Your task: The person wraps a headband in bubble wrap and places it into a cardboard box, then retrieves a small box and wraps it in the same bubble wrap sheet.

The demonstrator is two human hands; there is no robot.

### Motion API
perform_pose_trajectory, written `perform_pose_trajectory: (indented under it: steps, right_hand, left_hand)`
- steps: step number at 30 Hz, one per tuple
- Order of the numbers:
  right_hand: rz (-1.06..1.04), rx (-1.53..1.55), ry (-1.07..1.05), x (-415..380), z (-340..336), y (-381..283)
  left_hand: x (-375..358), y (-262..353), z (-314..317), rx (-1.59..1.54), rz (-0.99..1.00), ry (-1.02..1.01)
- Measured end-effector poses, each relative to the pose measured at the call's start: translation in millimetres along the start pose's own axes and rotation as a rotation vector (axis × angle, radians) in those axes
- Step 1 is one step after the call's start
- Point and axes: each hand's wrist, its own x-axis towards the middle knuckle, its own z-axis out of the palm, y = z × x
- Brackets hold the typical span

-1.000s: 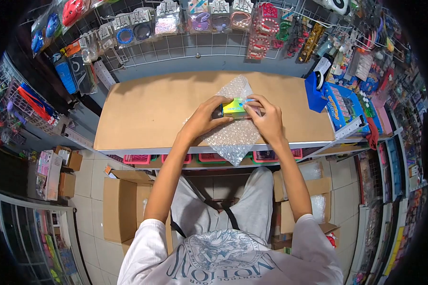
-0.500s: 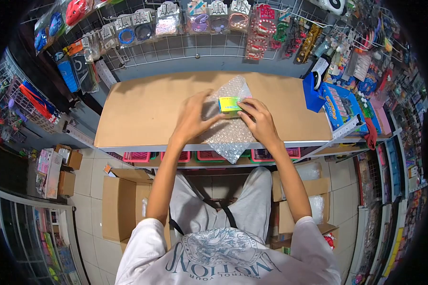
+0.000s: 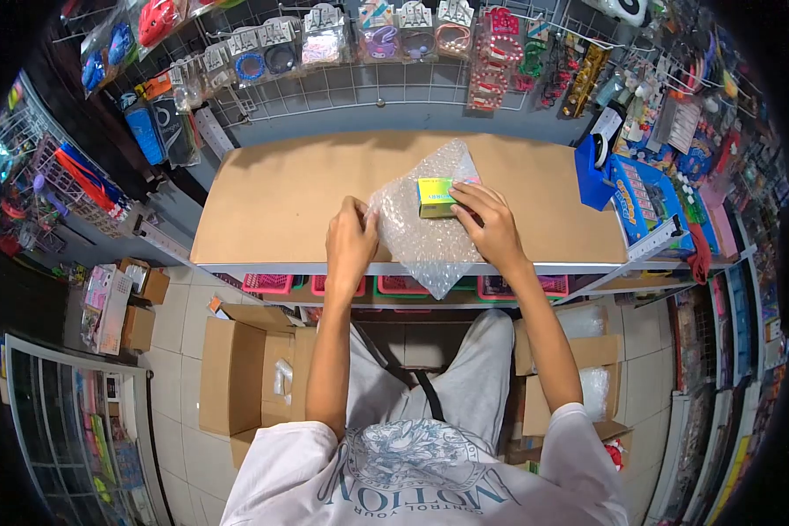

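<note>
Yellow-green box (image 3: 434, 198) on bubble wrap (image 3: 425, 245)!
Right hand (image 3: 490, 225) clasps its right end; left hand (image 3: 351, 241) seems to pinch the wrap's left edge, fingertips partly hidden.

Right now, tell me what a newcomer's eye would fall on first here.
Probably the small yellow-green box, resting on bubble wrap at the middle of the brown worktop, with the right hand on its right end. Next, likely, come the bright blue display box at the worktop's right end and the packaged accessories hanging on the wire grid behind.
</note>
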Motion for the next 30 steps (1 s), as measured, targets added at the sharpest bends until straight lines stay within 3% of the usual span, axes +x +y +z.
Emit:
perform_pose_trajectory:
  steps: [2,5,11,14,18,19,26,30]
  right_hand:
    - [-0.012,-0.004,0.0,-1,0,1]
    - [0.002,-0.007,0.004,0,-1,0]
    - [-0.048,0.0,-0.008,0,-2,3]
    - [-0.055,-0.005,0.0,-1,-1,4]
    - [-0.05,-0.008,0.008,-2,0,4]
    - [-0.052,-0.004,0.01,-1,0,4]
    - [-0.038,0.074,0.011,-3,-3,6]
    - [0.095,0.172,-0.008,-2,-5,1]
  left_hand:
    - [3,14,0,-0.225,-0.124,0.006]
    - [1,37,5,-0.306,-0.111,0.177]
    - [5,47,20,-0.444,-0.15,0.256]
    - [6,71,31,-0.43,-0.066,0.307]
    - [8,91,48,-0.332,-0.057,0.207]
    - [9,87,60,-0.279,0.055,0.264]
    - [-4,99,70,-0.383,0.133,0.083]
    - [0,82,67,-0.535,0.167,-0.048]
